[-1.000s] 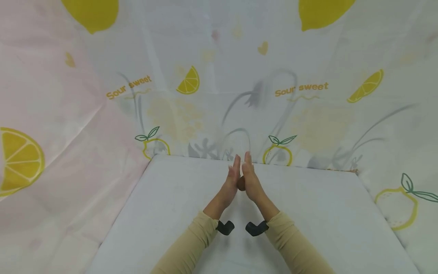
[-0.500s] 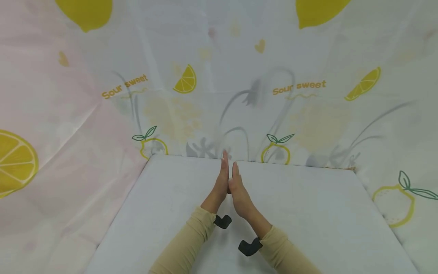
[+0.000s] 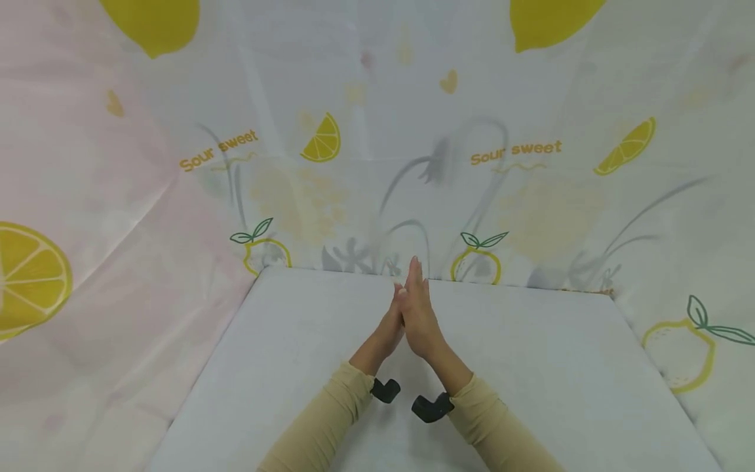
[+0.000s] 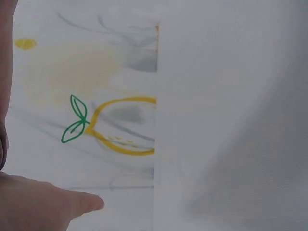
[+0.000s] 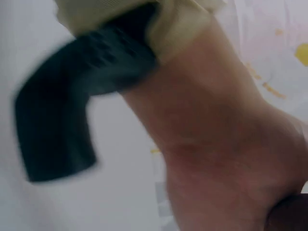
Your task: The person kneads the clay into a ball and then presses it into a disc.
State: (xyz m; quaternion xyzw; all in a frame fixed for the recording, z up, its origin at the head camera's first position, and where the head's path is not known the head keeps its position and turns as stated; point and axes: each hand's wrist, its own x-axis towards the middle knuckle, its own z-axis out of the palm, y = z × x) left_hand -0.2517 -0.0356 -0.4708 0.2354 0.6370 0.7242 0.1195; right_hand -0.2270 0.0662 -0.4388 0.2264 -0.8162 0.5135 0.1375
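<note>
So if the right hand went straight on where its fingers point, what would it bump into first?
Probably the lemon-print cloth at the back: the right hand points forward and up toward it, and I see nothing in between. How far away it is, I can't tell.

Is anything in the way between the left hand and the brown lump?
Nothing visible is. In the right wrist view, the brown lump appears to lie against the left hand, with no other object showing between. In the head view, the right hand largely covers that spot.
</note>
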